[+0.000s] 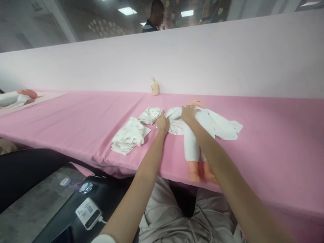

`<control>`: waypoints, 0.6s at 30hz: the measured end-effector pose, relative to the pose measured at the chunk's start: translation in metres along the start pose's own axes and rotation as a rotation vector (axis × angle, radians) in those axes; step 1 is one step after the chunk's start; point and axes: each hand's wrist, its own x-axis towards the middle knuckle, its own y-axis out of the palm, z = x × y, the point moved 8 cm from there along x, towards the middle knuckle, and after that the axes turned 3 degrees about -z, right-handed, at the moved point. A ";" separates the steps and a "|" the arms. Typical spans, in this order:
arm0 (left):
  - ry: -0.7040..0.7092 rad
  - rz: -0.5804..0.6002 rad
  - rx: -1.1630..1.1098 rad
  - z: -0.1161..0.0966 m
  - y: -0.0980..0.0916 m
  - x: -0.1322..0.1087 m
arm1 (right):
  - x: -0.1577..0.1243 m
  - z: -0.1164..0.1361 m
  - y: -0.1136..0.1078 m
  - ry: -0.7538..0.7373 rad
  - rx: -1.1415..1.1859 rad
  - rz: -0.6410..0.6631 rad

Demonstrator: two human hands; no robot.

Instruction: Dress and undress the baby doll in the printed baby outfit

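A baby doll (191,145) in white clothing lies on its back, its bare feet toward me and most of its head hidden. A white baby top (224,127) is spread about its upper body, one sleeve out to each side. My left hand (162,123) is closed on the end of the left sleeve. Over the doll's chest, my right hand (189,113) rests flat with its fingers somewhat apart. Just left of my left hand lie a small folded patterned cloth (150,115) and a larger crumpled patterned cloth (130,135).
A pink-covered table (83,118) runs along a white wall (106,67). Against the wall stands a cream bottle (155,87). Another doll (15,99) lies far left. A black chair (101,189) beside me holds a white device (88,213) and a plastic bottle (76,185). Behind glass is a person (152,20).
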 end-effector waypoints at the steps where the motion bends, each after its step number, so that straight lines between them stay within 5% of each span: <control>1: -0.032 -0.005 -0.019 0.005 0.000 0.001 | 0.000 -0.009 -0.006 0.004 0.041 0.008; 9: -0.086 -0.015 -0.205 0.012 -0.008 0.002 | 0.002 -0.080 -0.053 0.068 0.383 -0.127; 13: 0.087 0.088 -0.422 -0.030 -0.006 -0.016 | -0.005 -0.087 -0.058 0.068 0.444 -0.198; 18: 0.209 0.369 -0.764 -0.096 0.031 -0.062 | -0.018 -0.070 -0.039 0.072 0.420 -0.170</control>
